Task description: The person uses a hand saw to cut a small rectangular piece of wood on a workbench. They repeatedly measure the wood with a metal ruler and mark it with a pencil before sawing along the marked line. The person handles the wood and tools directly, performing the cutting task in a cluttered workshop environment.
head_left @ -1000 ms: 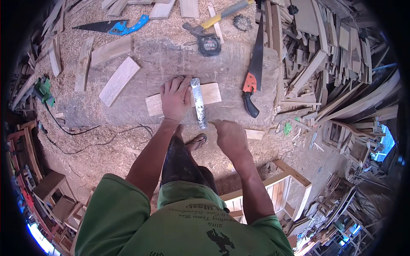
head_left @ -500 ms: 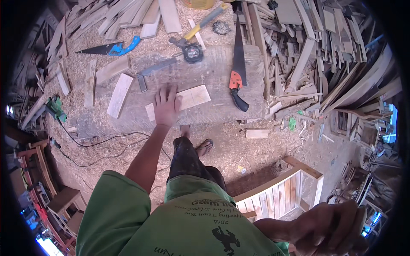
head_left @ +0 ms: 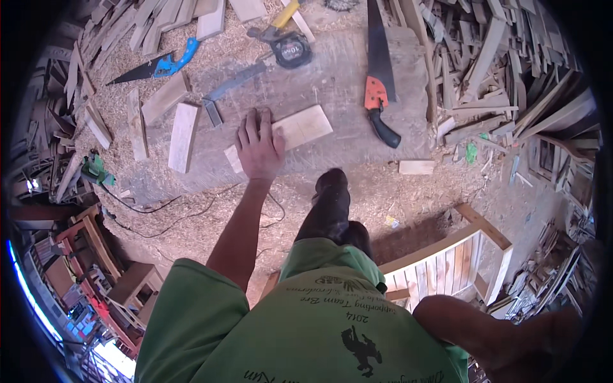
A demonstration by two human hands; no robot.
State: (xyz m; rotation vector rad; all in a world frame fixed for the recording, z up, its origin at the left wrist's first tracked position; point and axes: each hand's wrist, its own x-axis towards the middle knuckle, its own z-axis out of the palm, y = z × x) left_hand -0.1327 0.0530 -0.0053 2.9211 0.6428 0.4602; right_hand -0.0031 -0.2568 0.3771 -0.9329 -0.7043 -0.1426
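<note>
My left hand (head_left: 260, 145) lies palm down with its fingers stretched out, pressing on a short flat wooden board (head_left: 300, 129) on the workbench (head_left: 332, 76). Faint cross lines show on that board. My right hand (head_left: 520, 341) is raised close in at the lower right, dark and blurred, so its fingers cannot be made out. Ahead of the left hand lie a metal try square (head_left: 214, 105) and a black tape measure (head_left: 292, 50). To the board's right is a handsaw (head_left: 381, 89) with an orange and black handle.
A blue-handled saw (head_left: 163, 64), a hammer (head_left: 281, 19) and wood offcuts (head_left: 184, 137) lie on the bench. Scrap wood (head_left: 485, 57) is heaped to the right. A slatted wooden frame (head_left: 440, 262) stands near my right side. A cable (head_left: 147, 210) runs over the shavings at left.
My view has shifted, so the bench sits higher. My left hand stays on the board. A leg has come up toward the bench edge. My right hand has moved further toward the lower right.
</note>
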